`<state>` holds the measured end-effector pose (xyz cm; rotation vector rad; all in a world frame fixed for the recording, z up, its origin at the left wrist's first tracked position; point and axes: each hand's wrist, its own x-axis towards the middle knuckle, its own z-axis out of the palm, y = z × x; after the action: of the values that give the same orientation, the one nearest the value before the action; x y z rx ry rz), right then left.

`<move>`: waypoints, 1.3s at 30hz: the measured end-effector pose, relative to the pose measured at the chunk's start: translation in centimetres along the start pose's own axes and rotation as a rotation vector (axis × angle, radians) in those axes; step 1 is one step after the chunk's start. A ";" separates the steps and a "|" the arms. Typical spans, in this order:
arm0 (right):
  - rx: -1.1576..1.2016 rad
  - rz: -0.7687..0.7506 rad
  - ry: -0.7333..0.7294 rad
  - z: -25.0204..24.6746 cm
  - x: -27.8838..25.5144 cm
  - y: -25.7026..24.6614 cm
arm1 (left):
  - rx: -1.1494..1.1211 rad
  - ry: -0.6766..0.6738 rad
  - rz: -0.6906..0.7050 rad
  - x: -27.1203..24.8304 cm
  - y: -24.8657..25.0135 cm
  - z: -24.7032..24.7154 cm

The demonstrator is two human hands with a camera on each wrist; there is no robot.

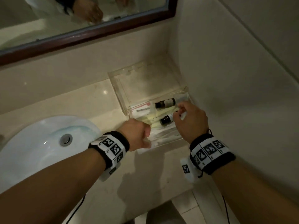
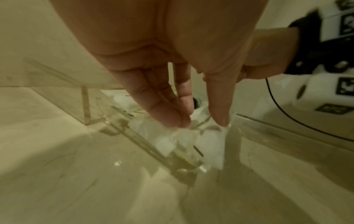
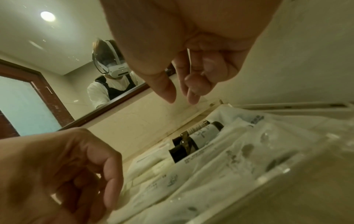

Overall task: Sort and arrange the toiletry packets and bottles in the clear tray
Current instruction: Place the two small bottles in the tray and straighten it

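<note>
Crinkly white plastic makes up the nearest layer — the toiletry packets [image 1: 163, 136] lie flat in the front part of the clear tray [image 1: 119, 94], at about 6 o'clock within it. They look light, soft and slippery, best pinched at a sealed edge rather than pressed mid-face. The left hand [image 1: 137, 135] reaches to the tray's near-left corner, fingers pointing down onto a packet; whether it pinches the film or only touches it I cannot tell. Just beyond, the near brown bottle [image 1: 166, 119] lies on its side among the packets, at about 3 o'clock. It is small, rigid, smooth and round, so it would roll; take it across the label. The right hand [image 1: 189, 120] hovers over its far end with fingers curled, nothing in them. Farther back lies the far brown bottle [image 1: 165, 102] — likewise on its side, towards 1 o'clock.
</note>
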<state>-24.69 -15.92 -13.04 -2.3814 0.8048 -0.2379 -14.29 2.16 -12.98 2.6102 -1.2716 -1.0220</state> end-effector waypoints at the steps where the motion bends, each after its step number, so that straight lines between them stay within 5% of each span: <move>1: -0.008 0.000 -0.012 0.2 0.0 0.1 | 0.028 -0.003 -0.002 -0.1 0.1 0.2; 12: -0.104 0.080 -0.121 -0.1 -0.6 3.6 | 0.065 0.028 0.027 1.2 1.8 1.4; 19: -0.222 -0.005 -0.104 0.1 -0.8 6.2 | 0.011 0.054 0.059 2.0 2.6 2.3; 23: -0.292 -0.238 -0.060 0.4 -0.5 5.1 | -0.117 0.233 0.062 2.4 3.4 4.0; 27: -0.404 -0.323 -0.212 1.8 0.4 4.4 | -0.053 0.441 -0.054 2.4 4.1 5.6; 33: -0.546 -0.322 -0.361 4.1 0.7 5.4 | 0.052 0.248 -0.299 3.4 4.1 6.7; 39: -0.506 -0.308 -0.391 4.8 1.2 6.0 | 0.053 0.223 -0.342 4.3 4.0 7.2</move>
<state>-25.01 -18.08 -20.54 -2.8886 0.3339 0.3460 -19.38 -2.00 -19.61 2.9483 -0.8351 -0.7091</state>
